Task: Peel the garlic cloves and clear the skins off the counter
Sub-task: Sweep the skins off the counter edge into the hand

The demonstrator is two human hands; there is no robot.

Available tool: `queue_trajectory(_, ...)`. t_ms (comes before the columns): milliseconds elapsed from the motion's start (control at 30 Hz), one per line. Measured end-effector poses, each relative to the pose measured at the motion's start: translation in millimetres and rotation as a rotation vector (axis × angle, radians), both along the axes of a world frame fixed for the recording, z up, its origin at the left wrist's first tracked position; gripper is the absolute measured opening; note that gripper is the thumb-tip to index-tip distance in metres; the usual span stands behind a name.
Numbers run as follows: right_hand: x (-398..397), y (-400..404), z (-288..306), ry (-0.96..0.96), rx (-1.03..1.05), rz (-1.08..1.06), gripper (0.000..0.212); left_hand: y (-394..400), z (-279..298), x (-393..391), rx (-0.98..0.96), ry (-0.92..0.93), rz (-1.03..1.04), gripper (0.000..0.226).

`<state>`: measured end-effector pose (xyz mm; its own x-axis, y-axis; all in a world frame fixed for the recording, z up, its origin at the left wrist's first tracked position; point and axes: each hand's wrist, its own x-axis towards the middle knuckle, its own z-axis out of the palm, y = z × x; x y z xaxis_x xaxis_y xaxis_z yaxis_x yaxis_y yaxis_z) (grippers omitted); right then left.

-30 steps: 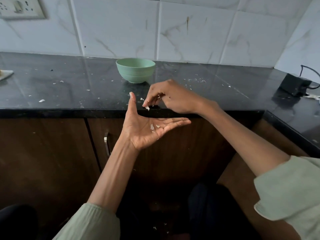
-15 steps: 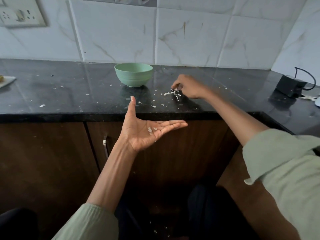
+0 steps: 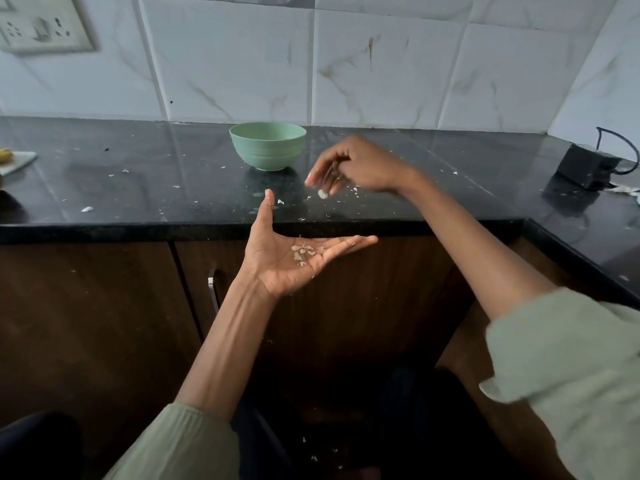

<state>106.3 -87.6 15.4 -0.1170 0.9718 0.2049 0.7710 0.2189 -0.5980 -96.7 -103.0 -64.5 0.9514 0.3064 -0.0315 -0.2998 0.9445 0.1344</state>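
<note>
Sweeping is the step in hand, as I judge it: the skins (image 3: 302,252) are thin, dry flakes, nearly weightless and apt to cling to skin or drift at a breath, so pinching each one would be slow. They would go better brushed across the counter (image 3: 145,202) to its front edge and dropped into a waiting palm.

The left hand (image 3: 294,258) waits just so, held flat and palm up below the counter's front edge, fingers straight, thumb raised, a small heap of flakes lying in the palm. The right hand (image 3: 349,166) hovers over the counter just right of the green bowl (image 3: 268,147), fingers curled downward; a whitish bit (image 3: 322,193) sits at the fingertips, but blur hides whether it is pinched or only being pushed.

More flakes lie scattered on the counter left of the bowl, in front of it, and to its right near the corner. A few have dropped to the floor, below the counter edge. Whether peeled cloves sit inside the bowl cannot be seen from here.
</note>
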Motion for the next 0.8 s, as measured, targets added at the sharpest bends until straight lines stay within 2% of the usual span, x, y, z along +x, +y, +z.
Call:
queue_trajectory(100,25.3,39.6,-0.8,-0.213,0.053,-0.206,0.057,-2.2,1.8,-0.5,-0.001,0.013,-0.004,0.148)
queue_trajectory(200,24.2,53.2,-18.1,-0.353,0.047,-0.216,0.054,-1.2,1.4,-0.5,0.016,0.026,-0.029,0.150)
queue_trajectory(433,-22.4,-11.9,-37.7,-0.235,0.258,0.044,0.053,4.2,-2.9,1.2,0.061,0.017,-0.030,0.144)
queue_trajectory(567,-42.5,-51.2,-35.2,-0.140,0.221,0.178,0.054,7.2,-7.6,5.1,0.154,0.066,0.023,0.120)
queue_trajectory(633,-38.6,-55.2,-27.2,-0.065,0.169,0.200,0.059,5.7,-8.3,3.2,0.138,0.066,0.008,0.128)
queue_trajectory(733,-2.5,-30.1,-15.2,-0.023,0.169,0.020,0.057,0.8,-3.7,1.1,0.055,0.047,0.004,0.143)
queue_trajectory(800,32.9,-2.4,-11.5,-0.160,0.196,-0.207,0.050,-1.7,-0.9,0.0,0.021,0.032,0.017,0.144)
